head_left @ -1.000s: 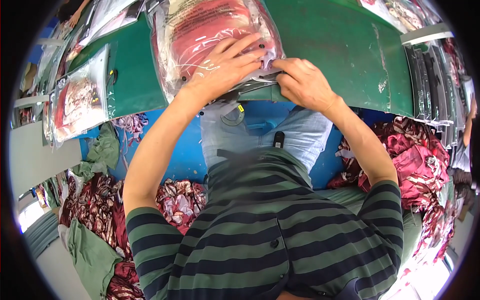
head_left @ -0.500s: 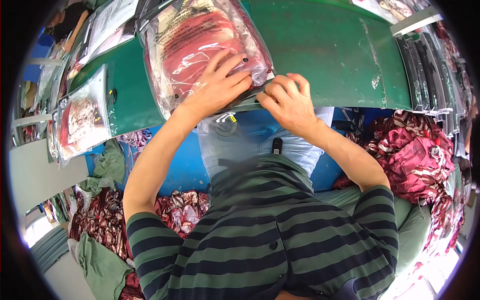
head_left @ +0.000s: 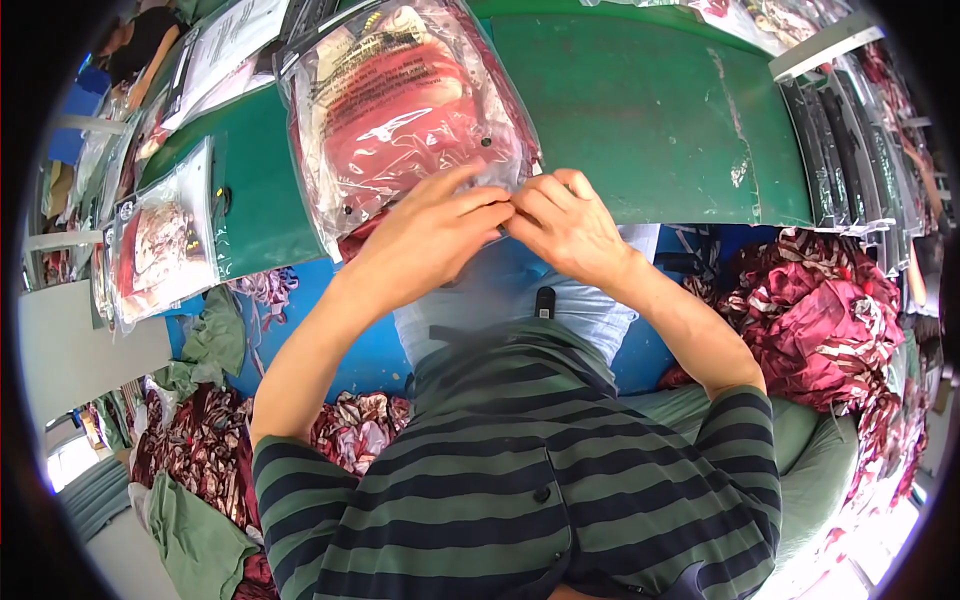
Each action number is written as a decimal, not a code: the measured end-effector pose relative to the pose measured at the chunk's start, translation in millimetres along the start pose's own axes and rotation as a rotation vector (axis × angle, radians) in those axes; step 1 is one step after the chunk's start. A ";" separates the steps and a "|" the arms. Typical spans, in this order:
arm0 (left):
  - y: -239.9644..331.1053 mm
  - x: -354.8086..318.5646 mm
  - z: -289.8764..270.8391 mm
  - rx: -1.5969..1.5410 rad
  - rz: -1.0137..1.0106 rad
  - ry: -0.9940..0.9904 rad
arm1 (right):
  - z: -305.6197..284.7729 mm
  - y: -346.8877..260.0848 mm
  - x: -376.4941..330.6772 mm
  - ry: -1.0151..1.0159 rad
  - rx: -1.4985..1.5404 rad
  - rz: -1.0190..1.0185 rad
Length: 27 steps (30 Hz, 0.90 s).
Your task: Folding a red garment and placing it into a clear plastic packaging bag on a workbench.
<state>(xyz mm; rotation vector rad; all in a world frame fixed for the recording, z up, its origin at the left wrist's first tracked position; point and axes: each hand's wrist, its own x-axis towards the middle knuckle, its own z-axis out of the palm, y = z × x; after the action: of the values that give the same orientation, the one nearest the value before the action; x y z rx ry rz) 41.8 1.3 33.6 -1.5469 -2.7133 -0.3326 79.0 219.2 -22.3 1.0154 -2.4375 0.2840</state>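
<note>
A clear plastic bag (head_left: 400, 125) with folded red and cream fabric inside lies on the green table (head_left: 630, 110). Its near end reaches the table's front edge. My left hand (head_left: 440, 225) and my right hand (head_left: 565, 222) meet at the bag's near right corner, both with fingers pinched on the bag's edge. The fingertips touch or nearly touch each other. The very strip of plastic between them is mostly hidden by the fingers.
Another packed bag (head_left: 160, 235) lies at the table's left edge. Several flat bags (head_left: 850, 150) stand stacked at the right. Crumpled maroon fabric (head_left: 830, 320) is heaped to the right of my lap, and green cloth (head_left: 195, 535) lies at lower left. A person (head_left: 140, 45) is at the far left.
My left hand has slid off the bag's top down to its near edge, beside my right hand. My right hand has moved slightly left and nearer to me.
</note>
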 end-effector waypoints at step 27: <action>-31.8 36.5 34.2 0.228 -0.164 0.356 | -11.2 -7.1 24.3 0.115 0.035 0.238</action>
<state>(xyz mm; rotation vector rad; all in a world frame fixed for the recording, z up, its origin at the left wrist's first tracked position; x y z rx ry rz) -0.5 22.9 -1.8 -1.0930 -2.4986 -0.2582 73.2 203.4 -0.3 0.7017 -2.4556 0.4525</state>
